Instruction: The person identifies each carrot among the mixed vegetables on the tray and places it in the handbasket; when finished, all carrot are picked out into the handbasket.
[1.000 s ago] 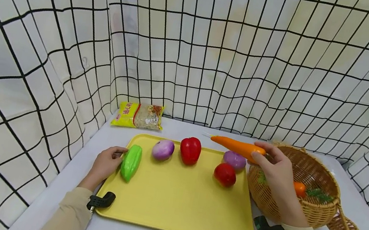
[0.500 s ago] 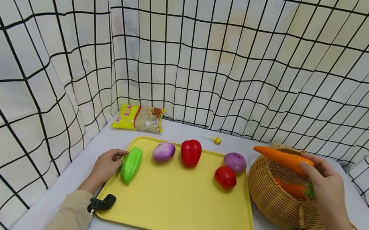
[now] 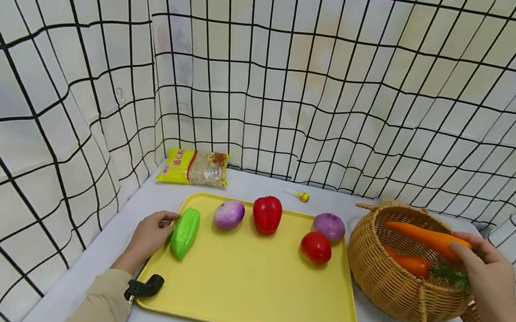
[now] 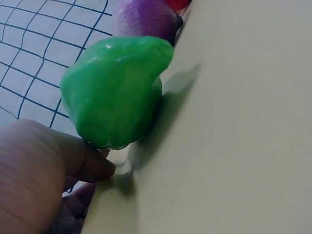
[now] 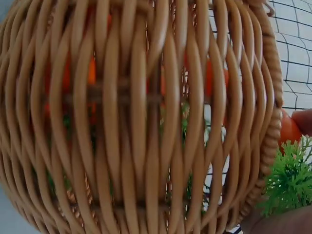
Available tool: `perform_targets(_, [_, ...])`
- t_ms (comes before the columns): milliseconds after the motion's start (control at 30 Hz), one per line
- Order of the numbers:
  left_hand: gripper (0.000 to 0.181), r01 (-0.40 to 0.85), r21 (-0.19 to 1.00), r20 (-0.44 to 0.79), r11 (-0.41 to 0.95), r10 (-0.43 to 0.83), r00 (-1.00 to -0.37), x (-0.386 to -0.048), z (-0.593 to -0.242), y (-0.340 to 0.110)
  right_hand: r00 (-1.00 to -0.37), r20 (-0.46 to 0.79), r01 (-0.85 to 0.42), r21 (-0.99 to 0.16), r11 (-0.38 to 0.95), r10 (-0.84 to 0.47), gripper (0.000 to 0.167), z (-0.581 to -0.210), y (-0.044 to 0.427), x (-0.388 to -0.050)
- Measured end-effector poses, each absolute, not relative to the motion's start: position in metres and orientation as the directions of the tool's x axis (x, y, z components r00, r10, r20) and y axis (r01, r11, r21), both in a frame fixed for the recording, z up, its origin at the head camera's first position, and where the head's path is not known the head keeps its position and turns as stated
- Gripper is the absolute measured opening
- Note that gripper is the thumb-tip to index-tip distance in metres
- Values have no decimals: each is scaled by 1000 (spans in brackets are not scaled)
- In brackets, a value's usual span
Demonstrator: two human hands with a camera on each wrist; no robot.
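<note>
My right hand [image 3: 492,274] pinches the thick end of an orange carrot [image 3: 422,236] over the opening of a wicker basket [image 3: 384,276]. The carrot's tip points left, inside the rim. Below it another carrot [image 3: 413,265] with green leaves lies in the basket. In the right wrist view, basket weave [image 5: 141,117] covers most of the picture, and green leaves [image 5: 290,178] show by the hand. My left hand [image 3: 150,235] grips the left edge of a yellow tray [image 3: 248,279], thumb on the rim, beside a green star fruit-like piece [image 3: 185,234].
On the tray lie a purple-white eggplant-like piece [image 3: 229,215], a red bell pepper [image 3: 266,215], a purple onion [image 3: 329,227] and a red tomato-like piece [image 3: 316,248]. Behind stand a yellow food packet [image 3: 194,167] and a lollipop [image 3: 302,196]. Grid-patterned cloth walls surround the table.
My right hand has carried the carrot rightward from above the tray's back right corner, then lowered it into the basket's opening. The left hand stays at the tray's edge.
</note>
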State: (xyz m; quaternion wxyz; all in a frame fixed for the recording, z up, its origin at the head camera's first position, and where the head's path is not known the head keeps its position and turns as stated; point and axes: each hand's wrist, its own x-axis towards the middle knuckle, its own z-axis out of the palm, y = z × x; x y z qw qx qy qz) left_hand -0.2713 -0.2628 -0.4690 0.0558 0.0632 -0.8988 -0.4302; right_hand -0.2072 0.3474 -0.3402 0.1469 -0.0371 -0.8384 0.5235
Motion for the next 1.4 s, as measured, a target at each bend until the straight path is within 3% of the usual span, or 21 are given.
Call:
perform_targets(200, [37,-75,786,37,614,-168,-985,-268,-469,-263,-969,186,-58,-812,581,163,43,-340,349,-215])
perform_targets(433, [38,-70,784,40,617,-163,-986,-269,-468,-265,-975,191,-91,-803,589,110,46,-339,341,-230])
perform_targets(700, [37,-69,779,41,624,-160,-986,-267,-467,-263,-995,90,-36,-771,635,53,61,-340,336,-247])
perform_targets(967, [37,-66,774,41,630,-155,-987,-267,-465,-263,-1000,-6,-16,-706,708,-28,57,-342,329,-252])
perform_targets(1400, [36,-74,770,36,634,-159,-987,-268,-465,-263,-989,-114,1,-648,762,-96,64,-341,330,-261])
